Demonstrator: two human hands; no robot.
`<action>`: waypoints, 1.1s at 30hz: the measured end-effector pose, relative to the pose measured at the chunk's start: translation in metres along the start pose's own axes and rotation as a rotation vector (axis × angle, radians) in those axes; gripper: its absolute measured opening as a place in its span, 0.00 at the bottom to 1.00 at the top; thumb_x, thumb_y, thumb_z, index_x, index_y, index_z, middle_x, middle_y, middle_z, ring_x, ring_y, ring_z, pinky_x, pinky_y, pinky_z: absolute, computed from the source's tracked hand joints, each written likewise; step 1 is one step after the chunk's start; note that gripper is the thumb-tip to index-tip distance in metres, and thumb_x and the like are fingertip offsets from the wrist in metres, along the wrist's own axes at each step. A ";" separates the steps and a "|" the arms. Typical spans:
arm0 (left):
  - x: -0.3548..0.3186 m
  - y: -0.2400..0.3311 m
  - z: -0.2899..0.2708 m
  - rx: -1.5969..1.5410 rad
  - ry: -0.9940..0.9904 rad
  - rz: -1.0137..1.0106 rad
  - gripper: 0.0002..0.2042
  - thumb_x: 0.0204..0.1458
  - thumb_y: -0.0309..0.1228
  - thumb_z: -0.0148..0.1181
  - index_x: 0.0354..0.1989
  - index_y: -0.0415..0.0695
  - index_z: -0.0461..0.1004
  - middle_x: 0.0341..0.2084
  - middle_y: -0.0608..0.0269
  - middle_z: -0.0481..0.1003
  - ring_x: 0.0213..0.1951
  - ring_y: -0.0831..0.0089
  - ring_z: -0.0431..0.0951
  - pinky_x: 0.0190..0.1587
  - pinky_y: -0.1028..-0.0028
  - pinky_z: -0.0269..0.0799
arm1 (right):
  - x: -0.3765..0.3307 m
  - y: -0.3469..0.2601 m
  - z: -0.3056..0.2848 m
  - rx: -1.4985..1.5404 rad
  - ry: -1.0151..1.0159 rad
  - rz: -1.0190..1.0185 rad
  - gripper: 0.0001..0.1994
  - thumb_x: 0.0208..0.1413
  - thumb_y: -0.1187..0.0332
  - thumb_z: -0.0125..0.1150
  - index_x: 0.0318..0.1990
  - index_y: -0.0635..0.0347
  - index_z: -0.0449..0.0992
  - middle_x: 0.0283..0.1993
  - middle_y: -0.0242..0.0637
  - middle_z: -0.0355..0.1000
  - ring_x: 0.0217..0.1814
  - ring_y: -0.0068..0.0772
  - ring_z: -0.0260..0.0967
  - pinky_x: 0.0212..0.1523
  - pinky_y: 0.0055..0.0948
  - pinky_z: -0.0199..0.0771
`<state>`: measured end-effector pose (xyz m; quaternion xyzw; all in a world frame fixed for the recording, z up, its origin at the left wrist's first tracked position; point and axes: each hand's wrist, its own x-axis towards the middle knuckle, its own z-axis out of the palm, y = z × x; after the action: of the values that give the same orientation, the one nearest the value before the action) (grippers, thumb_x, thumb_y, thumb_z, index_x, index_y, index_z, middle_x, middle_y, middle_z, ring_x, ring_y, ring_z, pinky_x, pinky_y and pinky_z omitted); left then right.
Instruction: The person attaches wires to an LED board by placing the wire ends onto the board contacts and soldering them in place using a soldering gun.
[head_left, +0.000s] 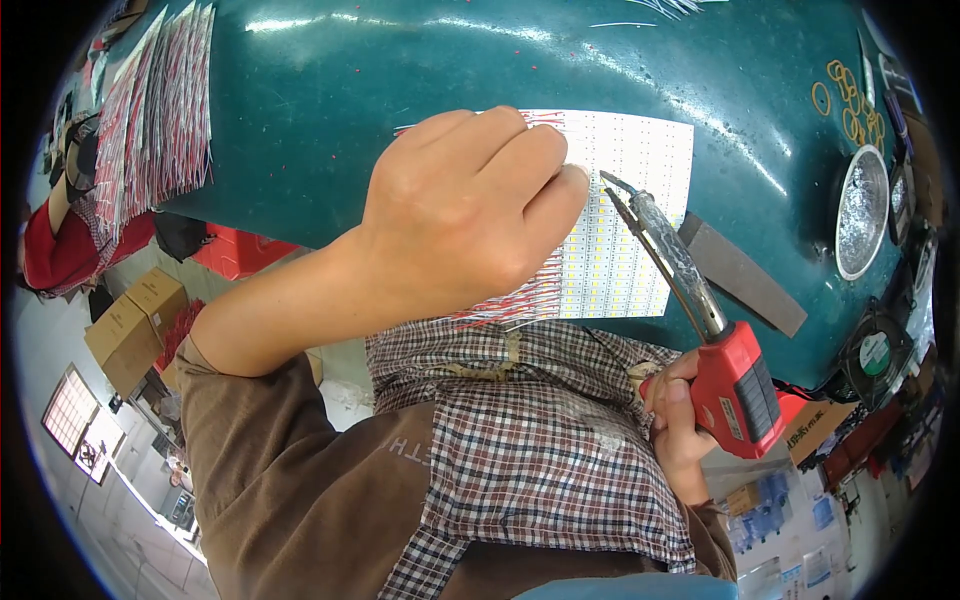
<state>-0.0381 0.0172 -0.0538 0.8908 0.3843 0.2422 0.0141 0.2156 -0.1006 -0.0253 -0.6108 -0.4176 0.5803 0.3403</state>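
A white sheet of LED circuit boards [640, 150] with rows of small yellow chips lies near the table's front edge. Red and white wires [520, 303] run along its left part, showing below my wrist. Above the sheet my left hand [460, 200] is closed, its knuckles up; whatever its fingertips hold is hidden beneath it. My right hand [678, 415] grips a red soldering gun [738, 390] at the lower right. The gun's metal tip points up and left, ending over the sheet close to my left fingers. Whether the tip touches the sheet, I cannot tell.
A grey bar [740, 275] lies right of the sheet. Farther right are a metal bowl [862, 215], yellow rubber bands [850, 105] and a black fan [872, 355]. Wired strips [160, 110] are piled at the far left. Another person's red sleeve [50, 250] shows beyond them.
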 end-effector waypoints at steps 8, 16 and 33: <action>0.001 0.002 0.001 0.010 0.012 0.000 0.15 0.28 0.25 0.59 0.31 0.40 0.77 0.19 0.68 0.67 0.20 0.75 0.68 0.18 0.77 0.61 | 0.002 -0.003 0.004 0.000 -0.003 0.043 0.04 0.53 0.75 0.49 0.30 0.65 0.63 0.21 0.33 0.58 0.12 0.17 0.49 0.16 0.20 0.57; 0.001 0.002 0.003 0.019 0.072 0.014 0.15 0.28 0.25 0.59 0.31 0.40 0.77 0.18 0.68 0.67 0.20 0.75 0.68 0.18 0.77 0.61 | 0.002 0.003 0.000 0.029 0.004 -0.071 0.04 0.52 0.76 0.48 0.31 0.65 0.61 0.22 0.34 0.58 0.12 0.17 0.49 0.15 0.20 0.58; -0.001 -0.001 0.003 -0.101 0.049 -0.041 0.12 0.30 0.24 0.60 0.29 0.40 0.77 0.20 0.65 0.69 0.21 0.72 0.70 0.20 0.76 0.63 | -0.003 0.003 0.001 0.080 0.009 -0.065 0.10 0.54 0.74 0.48 0.43 0.67 0.63 0.16 0.29 0.55 0.12 0.17 0.47 0.15 0.20 0.55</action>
<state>-0.0380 0.0177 -0.0574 0.8746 0.3900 0.2827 0.0549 0.2148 -0.1045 -0.0265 -0.5856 -0.4121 0.5823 0.3849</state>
